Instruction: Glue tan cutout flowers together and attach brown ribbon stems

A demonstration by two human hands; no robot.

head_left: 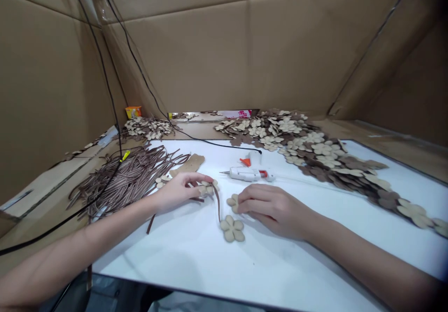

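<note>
My left hand (178,191) pinches a beige flower-shaped cutout (207,188) against the white table (196,256), with a thin brown strip (217,200) running from it. My right hand (269,207) rests with curled fingers on another flower cutout (233,202). A third flower cutout (232,228) lies flat just in front of both hands, at the end of the strip. A white glue gun (250,174) with an orange trigger lies just beyond the hands.
A bundle of brown strips (122,181) lies at the left. Heaps of beige and brown flower cutouts (315,153) run along the back and right. A smaller heap (147,128) sits back left. Black cables (112,102) cross the left side. Cardboard walls (224,51) enclose the table.
</note>
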